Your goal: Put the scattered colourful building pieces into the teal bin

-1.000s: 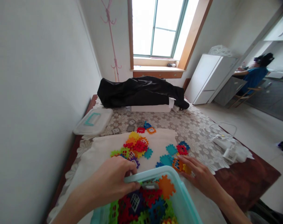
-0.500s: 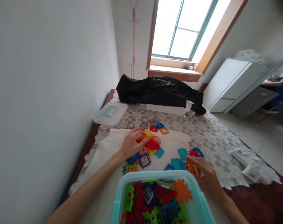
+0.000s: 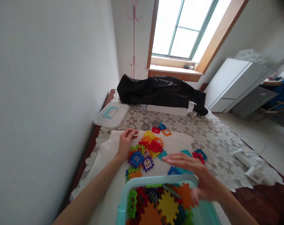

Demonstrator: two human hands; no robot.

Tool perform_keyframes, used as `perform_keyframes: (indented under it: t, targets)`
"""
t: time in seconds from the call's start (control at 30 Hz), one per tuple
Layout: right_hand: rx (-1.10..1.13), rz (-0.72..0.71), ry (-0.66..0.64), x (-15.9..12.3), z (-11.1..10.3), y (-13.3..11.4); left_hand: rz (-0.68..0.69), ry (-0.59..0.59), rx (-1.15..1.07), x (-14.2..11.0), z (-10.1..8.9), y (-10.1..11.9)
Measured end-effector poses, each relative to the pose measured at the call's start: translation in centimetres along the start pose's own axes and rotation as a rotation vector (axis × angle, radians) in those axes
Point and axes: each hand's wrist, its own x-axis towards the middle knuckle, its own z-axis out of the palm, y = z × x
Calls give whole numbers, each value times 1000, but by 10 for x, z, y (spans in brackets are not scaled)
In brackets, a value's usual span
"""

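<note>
My right hand [image 3: 195,175] is over the near side of the turquoise plastic box [image 3: 129,187], fingers stretched out and thumb apart, holding nothing. Inside the box are notched building pieces, among them a yellow piece [image 3: 168,207] and an orange piece [image 3: 150,215] on top. My left hand [image 3: 126,142] rests on the white cloth [image 3: 104,153], thumb and fingers drawn together; whatever is between them, if anything, is hidden. Just right of it lies a loose pile with a red piece [image 3: 155,146], a blue piece [image 3: 135,159] and a purple window piece [image 3: 147,163].
Blue pieces [image 3: 176,170] lie behind the box, a red piece [image 3: 198,157] farther right. More pieces sit beyond the cloth, including an orange window piece [image 3: 166,132]. A clear lid [image 3: 111,115] lies by the wall. A black cover [image 3: 158,90] stretches across the back.
My right hand has left the orange and yellow pieces on the right and moved over the box, where yellow and orange pieces now lie on top. My left hand has drawn left off the pile.
</note>
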Motion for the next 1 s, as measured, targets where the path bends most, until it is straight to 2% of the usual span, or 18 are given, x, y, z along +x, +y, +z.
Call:
perform_keyframes:
  t: [0.03,0.1,0.13,0.17,0.23,0.33,0.43,0.5,0.6,0.67,0.73,0.8,0.9,1.0]
  targets:
    - [6,78,114,4,3,23,2,-5,6,0,0,0]
    - [-120,335,374,12,10,73,3,-12,10,-1,1,-1]
    - [-193,464,436,16,15,98,4,-13,12,-1,2,0]
    - [-247,561,461,21,19,121,7,-16,17,-2,2,0]
    - [-337,658,414,29,28,161,23,-17,32,-2,2,2]
    - [-453,681,381,35,39,199,98,39,69,-1,-1,4]
    - [-429,571,461,32,41,214,226,149,164,3,-8,8]
    - [-374,528,510,28,39,216,263,192,266,6,-12,9]
    - [-333,523,556,25,33,217,296,148,429,9,-16,6]
    - [-328,524,574,29,30,219,383,88,544,8,-17,1]
    - [-345,530,537,37,29,224,473,45,656,8,-18,-4]
    - [-357,540,470,47,31,230,503,17,747,10,-18,-7]
    - [-432,583,374,60,39,234,468,1,890,22,-14,-6]
    - [-537,615,315,65,44,231,354,-59,1071,44,-7,-1]
